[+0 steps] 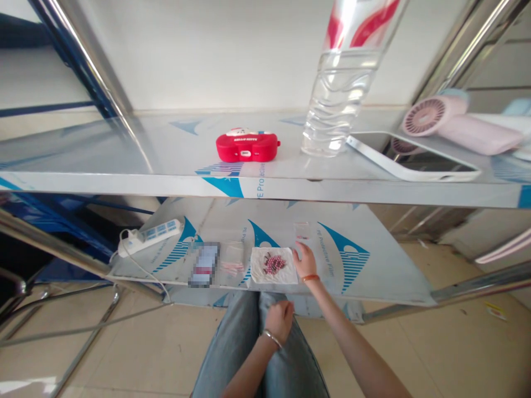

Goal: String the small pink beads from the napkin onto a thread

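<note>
At the lower shelf (394,276), right fingers (302,250) stand parted beside white paper (258,275), left fingers (287,310) curled closed above jeans (232,342).

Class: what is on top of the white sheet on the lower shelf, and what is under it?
Small pink and dark beads lie heaped on the sheet. It rests on the shelf; anything else beneath is covered and cannot be seen.
</note>
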The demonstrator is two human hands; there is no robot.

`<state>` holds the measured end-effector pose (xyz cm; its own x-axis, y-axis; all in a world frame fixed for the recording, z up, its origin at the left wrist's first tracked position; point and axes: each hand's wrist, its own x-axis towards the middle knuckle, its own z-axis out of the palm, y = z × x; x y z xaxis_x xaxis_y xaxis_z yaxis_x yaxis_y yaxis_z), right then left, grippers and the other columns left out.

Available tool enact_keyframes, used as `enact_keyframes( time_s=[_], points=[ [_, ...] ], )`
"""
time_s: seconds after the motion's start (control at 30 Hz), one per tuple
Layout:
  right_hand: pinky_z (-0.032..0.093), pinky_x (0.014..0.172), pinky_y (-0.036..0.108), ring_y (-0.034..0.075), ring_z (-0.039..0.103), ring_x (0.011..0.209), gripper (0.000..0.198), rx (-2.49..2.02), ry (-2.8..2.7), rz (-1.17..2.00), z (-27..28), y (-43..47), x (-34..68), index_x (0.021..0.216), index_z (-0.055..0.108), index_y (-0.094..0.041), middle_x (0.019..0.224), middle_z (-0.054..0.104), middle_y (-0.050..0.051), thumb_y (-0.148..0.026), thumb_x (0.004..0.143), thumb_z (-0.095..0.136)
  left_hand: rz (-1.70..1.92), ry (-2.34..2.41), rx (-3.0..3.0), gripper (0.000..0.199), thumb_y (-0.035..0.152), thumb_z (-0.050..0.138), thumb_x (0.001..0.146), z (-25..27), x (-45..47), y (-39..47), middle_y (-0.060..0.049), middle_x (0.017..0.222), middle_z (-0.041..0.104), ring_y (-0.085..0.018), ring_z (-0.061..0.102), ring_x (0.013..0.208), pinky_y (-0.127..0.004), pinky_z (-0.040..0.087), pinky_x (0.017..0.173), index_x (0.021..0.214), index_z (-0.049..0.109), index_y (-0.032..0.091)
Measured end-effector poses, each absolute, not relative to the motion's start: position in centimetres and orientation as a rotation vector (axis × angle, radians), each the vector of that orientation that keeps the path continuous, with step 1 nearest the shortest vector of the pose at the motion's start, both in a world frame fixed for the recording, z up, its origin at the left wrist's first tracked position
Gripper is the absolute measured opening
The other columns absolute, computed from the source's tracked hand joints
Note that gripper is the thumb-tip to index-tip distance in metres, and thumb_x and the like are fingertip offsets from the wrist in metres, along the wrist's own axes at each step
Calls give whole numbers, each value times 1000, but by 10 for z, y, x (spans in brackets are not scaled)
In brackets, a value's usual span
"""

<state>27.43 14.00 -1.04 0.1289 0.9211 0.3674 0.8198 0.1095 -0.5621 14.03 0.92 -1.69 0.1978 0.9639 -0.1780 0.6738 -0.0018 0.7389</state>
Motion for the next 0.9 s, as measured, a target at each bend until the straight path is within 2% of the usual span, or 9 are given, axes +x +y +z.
enact_keyframes(
  time_s=[0.1,0.2,0.33,0.4,0.47,0.53,0.7,0.9],
  points=[
    [50,71,34,22,62,79,33,-1562,-1500,361,-38,63,239,103,60,-16,93,67,12,-36,88,38,756,1750,1593,36,34,31,91,0,103,31,-6,65,64,-18,59,62,-28,42,59,71,57,20],
    [47,52,32,20,57,54,35,-1637,-1419,534,-65,-1,211,80,61,-22,63,63,5,-43,89,35,852,2084,1546,31,32,34,91,12,56,55,-6,76,65,-18,60,72,-28,43,67,81,60,20],
    [45,54,29,19,60,58,31,-1696,-1619,596,-70,-17,194,73,61,-23,64,64,4,-40,87,39,716,2343,1649,26,28,41,88,13,17,75,-12,110,61,-25,54,103,-38,42,88,98,64,19],
    [42,50,28,19,59,55,30,-1736,-1722,588,-64,-7,190,69,61,-24,62,64,4,-36,86,40,629,2401,1662,31,29,47,86,10,12,79,-14,128,51,-29,47,116,-41,40,92,113,58,18],
    [40,49,28,18,57,53,27,-1770,-1795,577,-59,3,187,69,62,-24,61,64,3,-33,85,42,560,2435,1662,42,31,51,84,7,12,81,-17,136,42,-32,39,124,-43,38,95,123,50,15],
    [40,51,28,18,58,55,25,-1785,-1822,569,-57,6,184,72,62,-23,63,64,3,-31,85,43,509,2462,1634,43,32,52,83,5,12,82,-19,133,44,-32,38,125,-44,37,96,122,48,13],
    [39,53,27,18,59,59,25,-1818,-1812,550,-58,2,181,72,62,-22,65,64,3,-31,86,43,444,2500,1547,29,31,51,83,2,10,81,-16,111,56,-32,48,111,-45,39,89,106,53,13],
    [39,52,27,17,55,55,29,-1769,-1803,543,-58,2,183,71,62,-22,61,61,2,-34,87,41,681,2454,1546,10,19,48,81,3,5,82,-10,101,60,-26,53,102,-39,40,85,89,54,17]
  ],
)
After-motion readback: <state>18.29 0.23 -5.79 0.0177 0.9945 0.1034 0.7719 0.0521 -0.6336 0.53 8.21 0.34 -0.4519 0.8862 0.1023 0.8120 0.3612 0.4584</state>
